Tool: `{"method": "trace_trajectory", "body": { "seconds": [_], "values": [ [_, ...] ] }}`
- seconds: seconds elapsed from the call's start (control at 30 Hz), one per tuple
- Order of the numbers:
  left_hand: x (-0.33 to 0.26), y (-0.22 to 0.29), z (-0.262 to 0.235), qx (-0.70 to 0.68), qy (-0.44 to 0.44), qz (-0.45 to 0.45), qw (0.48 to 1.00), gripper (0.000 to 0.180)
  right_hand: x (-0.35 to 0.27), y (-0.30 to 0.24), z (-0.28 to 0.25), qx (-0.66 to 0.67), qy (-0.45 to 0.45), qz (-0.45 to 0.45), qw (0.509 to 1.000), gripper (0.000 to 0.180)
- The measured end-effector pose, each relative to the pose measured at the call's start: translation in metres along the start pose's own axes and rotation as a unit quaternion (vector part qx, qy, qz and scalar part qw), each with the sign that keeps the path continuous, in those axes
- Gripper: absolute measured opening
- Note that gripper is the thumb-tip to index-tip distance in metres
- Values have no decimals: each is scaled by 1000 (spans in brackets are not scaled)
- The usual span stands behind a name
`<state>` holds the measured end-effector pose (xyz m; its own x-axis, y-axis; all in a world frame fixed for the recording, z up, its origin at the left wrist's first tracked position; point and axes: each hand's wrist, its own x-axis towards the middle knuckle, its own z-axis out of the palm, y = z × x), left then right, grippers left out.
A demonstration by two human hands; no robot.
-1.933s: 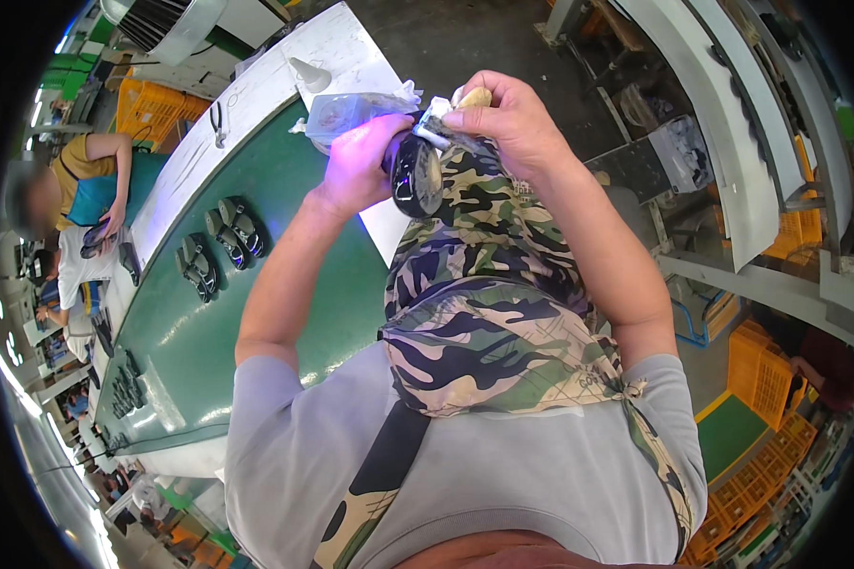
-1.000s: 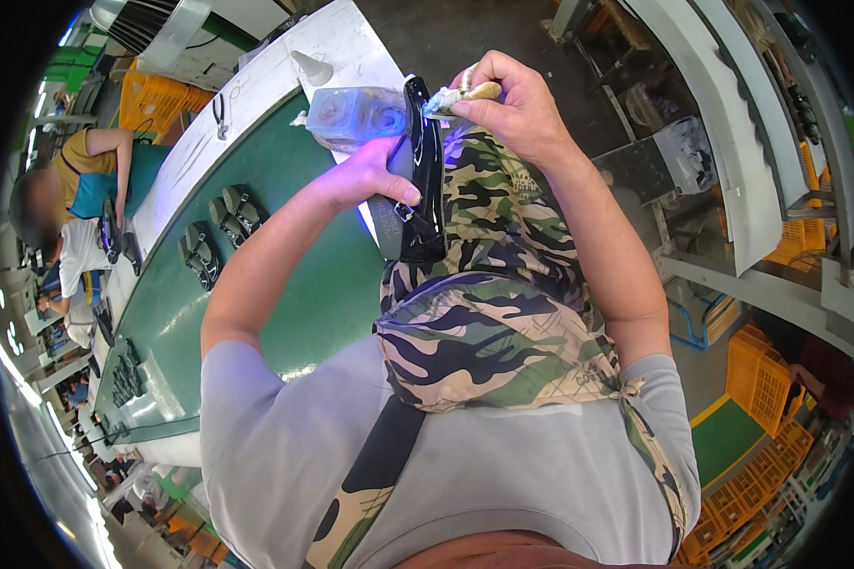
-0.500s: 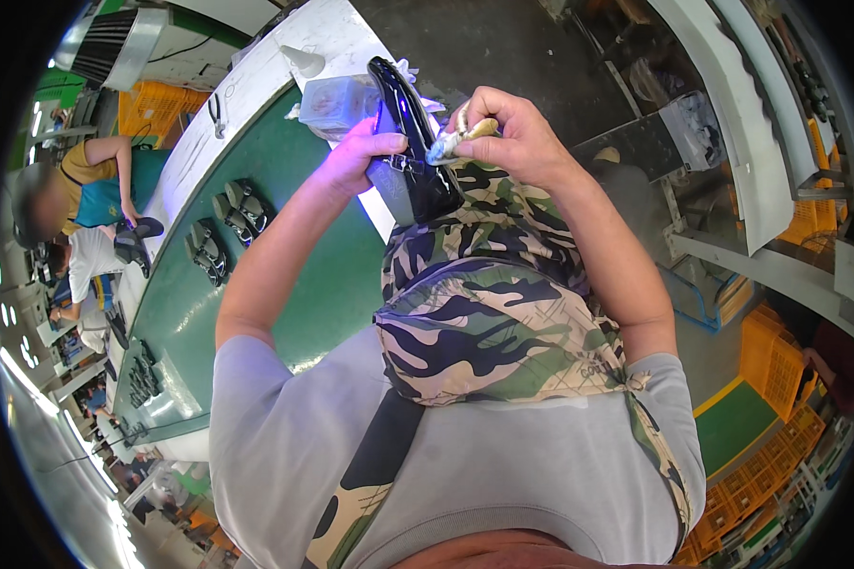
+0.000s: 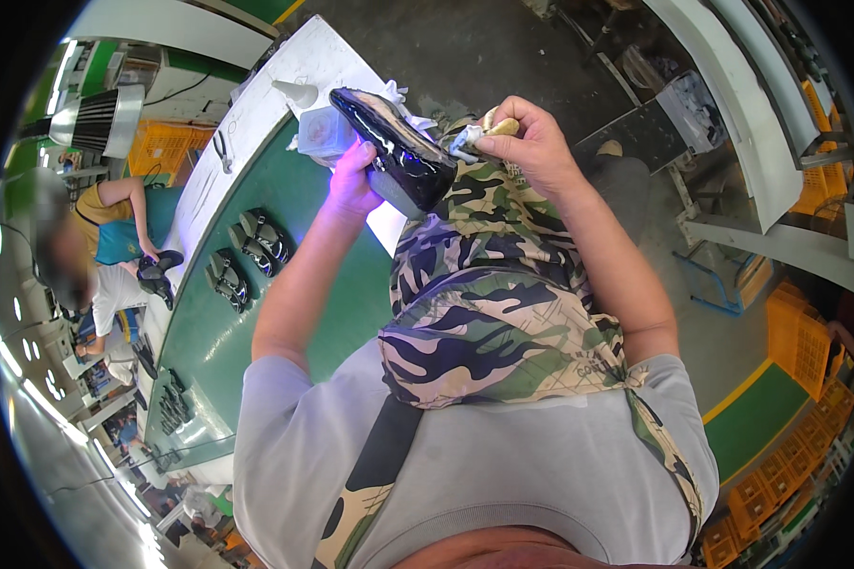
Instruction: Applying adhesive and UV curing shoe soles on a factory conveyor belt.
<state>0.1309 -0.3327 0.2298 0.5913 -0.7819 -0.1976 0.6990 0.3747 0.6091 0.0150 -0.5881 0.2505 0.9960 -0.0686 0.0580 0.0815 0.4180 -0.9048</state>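
My left hand (image 4: 356, 178) is closed round a glossy black shoe (image 4: 399, 142) with a grey part near its lower end. The shoe is held tilted above the edge of the bench, one end pointing up and left. To its right, apart from it, my right hand (image 4: 531, 147) pinches a small white and pale-blue rag (image 4: 466, 142). A tan, rounded piece (image 4: 503, 127) shows at the same fingers; whether it is part of the rag I cannot tell. Behind the shoe stands a translucent bluish plastic box (image 4: 323, 131).
On the green bench top (image 4: 289, 351) lie several black strapped shoes (image 4: 259, 241). A white cone-shaped piece (image 4: 296, 93) and pliers-like tool (image 4: 222, 152) rest on its white border. At left a co-worker's hand (image 4: 150, 248) touches a dark shoe. Yellow crates (image 4: 797, 341) stand at right.
The shoe has turned in my left hand, its upper end swinging left and its buckled strap going out of sight. My right hand with the rag has moved slightly right, away from the shoe.
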Motion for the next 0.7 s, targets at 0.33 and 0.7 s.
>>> {"method": "trace_trajectory", "body": {
  "seconds": [0.33, 0.7],
  "values": [
    [21, -18, 30, 94, 59, 133, 985, 74, -20, 8, -11, 66, 190, 14, 979, 19],
    [72, -21, 87, 407, 53, 178, 894, 72, -13, -11, -30, 97, 334, 1, 938, 21]
  ]
}}
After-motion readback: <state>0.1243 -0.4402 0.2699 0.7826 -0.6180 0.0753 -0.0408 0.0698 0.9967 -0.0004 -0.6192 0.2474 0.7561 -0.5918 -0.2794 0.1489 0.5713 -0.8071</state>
